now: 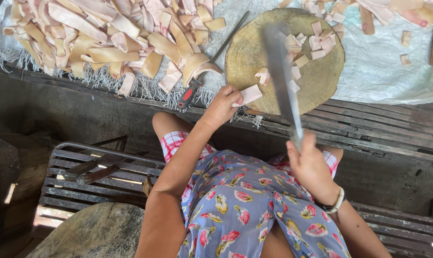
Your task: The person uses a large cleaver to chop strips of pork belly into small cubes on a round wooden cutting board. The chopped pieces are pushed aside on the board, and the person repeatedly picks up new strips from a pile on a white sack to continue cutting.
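Note:
My left hand (223,105) grips a pale pink strip (249,94) at the near edge of a round wooden chopping block (245,52). My right hand (308,165) holds the handle of a long cleaver (281,76), raised and blurred over the block. Several small cut pink pieces (317,43) lie on the block's far side and middle.
A big heap of long pale strips (106,38) fills a white woven sheet (384,62) at the back left. A red-handled sharpening rod (197,81) lies beside the block. Dark wooden slats (369,129) form the bench edge; a metal-framed stool (92,177) stands lower left.

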